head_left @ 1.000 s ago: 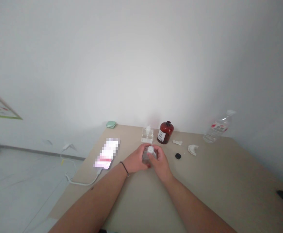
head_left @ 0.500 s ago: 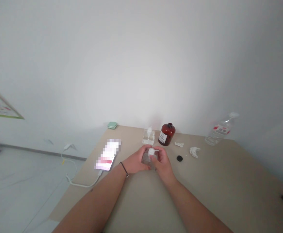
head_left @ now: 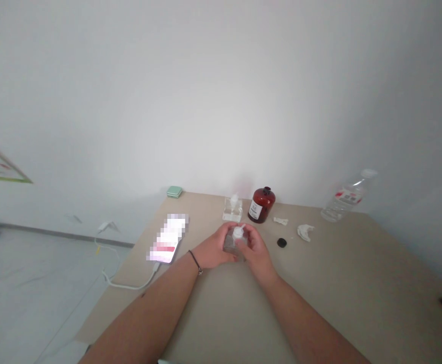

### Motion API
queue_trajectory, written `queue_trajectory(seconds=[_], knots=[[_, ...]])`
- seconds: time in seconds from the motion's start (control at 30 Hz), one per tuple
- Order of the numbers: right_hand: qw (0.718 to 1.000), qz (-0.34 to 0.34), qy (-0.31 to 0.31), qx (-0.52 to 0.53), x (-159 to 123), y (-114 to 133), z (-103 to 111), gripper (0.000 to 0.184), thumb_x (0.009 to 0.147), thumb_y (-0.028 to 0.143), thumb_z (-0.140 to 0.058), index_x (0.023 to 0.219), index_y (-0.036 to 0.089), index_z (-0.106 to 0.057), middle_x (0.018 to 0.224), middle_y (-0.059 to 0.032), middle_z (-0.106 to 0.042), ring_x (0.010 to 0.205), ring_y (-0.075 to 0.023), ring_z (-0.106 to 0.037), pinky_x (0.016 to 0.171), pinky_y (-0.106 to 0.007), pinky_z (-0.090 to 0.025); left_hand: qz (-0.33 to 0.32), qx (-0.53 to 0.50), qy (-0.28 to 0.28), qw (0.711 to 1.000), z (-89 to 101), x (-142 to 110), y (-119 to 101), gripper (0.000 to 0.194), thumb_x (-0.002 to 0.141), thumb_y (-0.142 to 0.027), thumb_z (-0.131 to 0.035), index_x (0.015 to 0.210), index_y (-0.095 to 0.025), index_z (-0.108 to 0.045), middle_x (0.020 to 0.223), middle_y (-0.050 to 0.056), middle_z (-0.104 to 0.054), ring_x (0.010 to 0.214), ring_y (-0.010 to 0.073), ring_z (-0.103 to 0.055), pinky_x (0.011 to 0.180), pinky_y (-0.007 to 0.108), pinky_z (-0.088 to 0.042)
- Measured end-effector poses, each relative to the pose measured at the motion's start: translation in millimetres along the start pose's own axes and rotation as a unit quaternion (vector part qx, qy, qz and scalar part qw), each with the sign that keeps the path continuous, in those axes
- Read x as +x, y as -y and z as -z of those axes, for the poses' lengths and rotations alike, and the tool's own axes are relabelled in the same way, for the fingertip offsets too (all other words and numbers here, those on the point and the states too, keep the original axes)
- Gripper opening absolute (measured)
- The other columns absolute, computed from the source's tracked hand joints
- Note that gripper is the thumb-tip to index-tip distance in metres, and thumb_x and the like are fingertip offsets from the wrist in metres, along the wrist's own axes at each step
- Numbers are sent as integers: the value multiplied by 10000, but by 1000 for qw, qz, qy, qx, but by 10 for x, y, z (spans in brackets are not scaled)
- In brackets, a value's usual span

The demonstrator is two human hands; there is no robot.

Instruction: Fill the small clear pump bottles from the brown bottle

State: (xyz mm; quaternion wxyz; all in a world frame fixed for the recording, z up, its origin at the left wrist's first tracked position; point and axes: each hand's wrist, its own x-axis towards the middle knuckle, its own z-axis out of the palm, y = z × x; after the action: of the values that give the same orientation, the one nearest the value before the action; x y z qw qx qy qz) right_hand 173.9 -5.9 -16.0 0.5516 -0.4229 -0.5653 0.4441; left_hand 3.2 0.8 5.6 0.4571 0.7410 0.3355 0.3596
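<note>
A clear, squarish pump bottle [head_left: 230, 244] is between my two hands above the near middle of the table. My left hand [head_left: 215, 249] is wrapped round its left side, with a dark cord bracelet on the wrist. My right hand [head_left: 258, 254] closes on the right side of the bottle's top, thumb and fingers around the white pump head [head_left: 238, 232]. The nozzle points away and to the right. Just behind stand a second clear bottle with a white pump top [head_left: 233, 208] and a brown-red bottle [head_left: 261, 205] with a white label and an uncapped neck.
A black cap [head_left: 282, 242] and two crumpled white tissues [head_left: 305, 232] lie to the right. A clear water bottle [head_left: 342, 201] stands near the wall. On the left are a phone [head_left: 170, 237] with a white cable [head_left: 130, 287] and a small green case [head_left: 174, 192] at the table's corner.
The pump nozzle has turned from pointing right to pointing away and to the right. Both hands still hold the bottle. The view has shifted slightly.
</note>
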Motion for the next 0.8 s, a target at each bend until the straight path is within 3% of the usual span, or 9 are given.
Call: queue_trajectory(seconds=[0.17,0.4,0.63,0.8], knots=[[995,20,-31,-94,7,-22,-6,369,759,474,-733,1047,252,-669,1165,-77,-655,1130,-295,-588,1060,-503,-423,-10,2,-9,1000,-22,10,28,874,677,-110,-805,1424,-208,-361,1391,134,-517,1277,301,-527,1118,461,-399],[998,28,-1,-47,-1,37,45,379,878,591,-592,1033,268,-716,1175,-75,-683,1171,-289,-591,1077,-487,-421,-47,21,-11,999,-4,19,68,840,677,-104,-804,1421,-237,-439,1433,109,-504,1342,299,-472,1161,464,-352],[999,17,14,-49,20,44,35,387,792,572,-702,1007,250,-708,1114,-73,-685,1094,-284,-623,1013,-467,-467,-48,19,-8,999,11,20,30,838,662,-83,-802,1414,-237,-464,1397,109,-529,1313,300,-498,1148,469,-360],[998,25,5,-52,14,53,31,409,824,603,-648,1021,250,-710,1123,-77,-683,1100,-283,-613,1027,-477,-457,-41,19,-10,999,4,22,46,825,670,-99,-809,1411,-232,-473,1388,110,-541,1302,302,-504,1136,468,-374]])
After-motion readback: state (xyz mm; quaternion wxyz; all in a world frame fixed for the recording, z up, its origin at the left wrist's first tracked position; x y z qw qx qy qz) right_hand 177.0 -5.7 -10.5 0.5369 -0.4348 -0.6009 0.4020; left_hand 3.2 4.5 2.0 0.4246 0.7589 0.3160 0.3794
